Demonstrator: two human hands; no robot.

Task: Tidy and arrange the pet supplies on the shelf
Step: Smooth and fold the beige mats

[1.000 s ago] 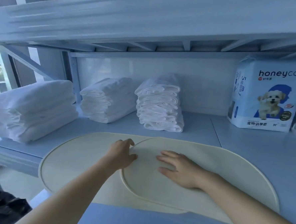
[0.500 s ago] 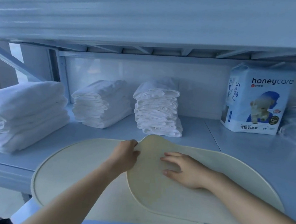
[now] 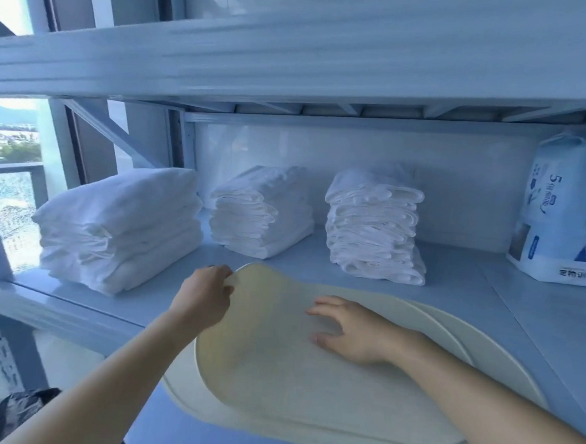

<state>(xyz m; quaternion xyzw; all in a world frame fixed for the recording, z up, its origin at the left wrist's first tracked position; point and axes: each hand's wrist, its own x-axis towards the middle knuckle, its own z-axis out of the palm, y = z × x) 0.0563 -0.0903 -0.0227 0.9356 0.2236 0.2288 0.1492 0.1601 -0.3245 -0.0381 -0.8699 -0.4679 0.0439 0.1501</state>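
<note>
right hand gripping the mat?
No: the right hand lies flat on the mat, fingers straight; only the left hand pinches its edge.

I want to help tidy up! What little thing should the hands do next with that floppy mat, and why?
Probably slide the top mat square over the lower mat and lay its edge down. The left hand pinches its raised edge, the right hand rests flat on it, and the lower mat sticks out unevenly.
</note>
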